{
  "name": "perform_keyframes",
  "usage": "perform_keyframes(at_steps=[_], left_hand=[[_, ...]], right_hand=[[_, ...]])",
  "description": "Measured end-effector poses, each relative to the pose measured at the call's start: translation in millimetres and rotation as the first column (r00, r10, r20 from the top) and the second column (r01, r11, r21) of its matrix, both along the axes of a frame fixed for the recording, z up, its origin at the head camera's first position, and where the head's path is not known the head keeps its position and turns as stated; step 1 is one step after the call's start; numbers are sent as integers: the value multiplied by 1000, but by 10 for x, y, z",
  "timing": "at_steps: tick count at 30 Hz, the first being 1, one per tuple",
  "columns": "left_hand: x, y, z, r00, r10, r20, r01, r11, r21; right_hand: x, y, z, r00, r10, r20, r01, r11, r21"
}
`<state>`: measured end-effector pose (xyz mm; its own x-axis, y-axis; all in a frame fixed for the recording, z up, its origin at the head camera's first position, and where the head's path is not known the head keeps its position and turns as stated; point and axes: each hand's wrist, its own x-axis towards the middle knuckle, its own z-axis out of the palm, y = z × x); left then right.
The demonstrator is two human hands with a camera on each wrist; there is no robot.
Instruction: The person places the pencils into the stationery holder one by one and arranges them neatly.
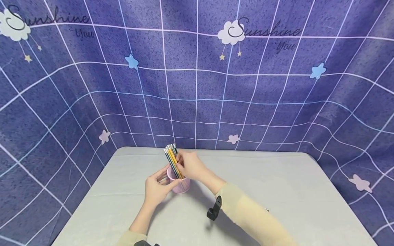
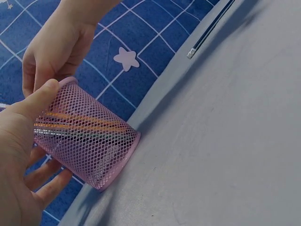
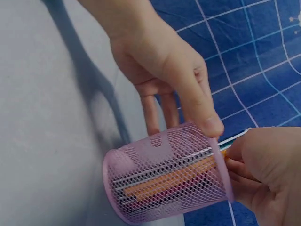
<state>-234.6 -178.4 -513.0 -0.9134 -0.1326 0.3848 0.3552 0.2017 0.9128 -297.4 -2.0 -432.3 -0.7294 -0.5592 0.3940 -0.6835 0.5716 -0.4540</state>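
Note:
A pink mesh pencil cup (image 1: 182,187) stands on the table, holding several pencils (image 1: 171,156), dark green and yellow, that lean left with their eraser ends up. My left hand (image 1: 157,187) grips the cup from the left, its thumb over the near side of the rim, as the left wrist view also shows. Above the rim, my right hand (image 1: 192,165) has its fingers curled and pinches at the pencils on their right side; how many it holds is hidden. Through the mesh, the lower pencil shafts (image 3: 164,181) show in the right wrist view.
A dark pencil (image 2: 209,35) with a metal eraser end lies on the grey-white table (image 1: 117,205); in the head view the right sleeve (image 1: 252,212) hides most of it. A purple-blue gridded curtain (image 1: 197,85) encloses the table at the back and sides.

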Motion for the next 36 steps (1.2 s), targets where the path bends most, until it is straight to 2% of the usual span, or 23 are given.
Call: perform_keyframes(at_steps=[4, 10, 16, 20, 26, 36], left_hand=[[8, 3, 3, 1000, 4, 4, -4, 1000, -5], [16, 4, 14, 1000, 8, 7, -8, 1000, -14], [29, 10, 25, 1000, 7, 14, -7, 1000, -6], [27, 13, 22, 1000, 11, 9, -11, 1000, -7], [12, 11, 17, 1000, 26, 12, -26, 1000, -4], [15, 18, 15, 1000, 23, 10, -23, 1000, 10]], right_hand=[[8, -39, -34, 999, -32, -41, 33, 999, 24], [39, -76, -25, 996, -84, -25, 85, 996, 41], [62, -31, 15, 997, -75, 17, 75, 997, 6], [52, 81, 61, 998, -67, 1, 67, 997, -38], [24, 362, 213, 991, -71, -114, 59, 993, -106], [56, 838, 504, 983, -111, -144, 96, 990, -106]])
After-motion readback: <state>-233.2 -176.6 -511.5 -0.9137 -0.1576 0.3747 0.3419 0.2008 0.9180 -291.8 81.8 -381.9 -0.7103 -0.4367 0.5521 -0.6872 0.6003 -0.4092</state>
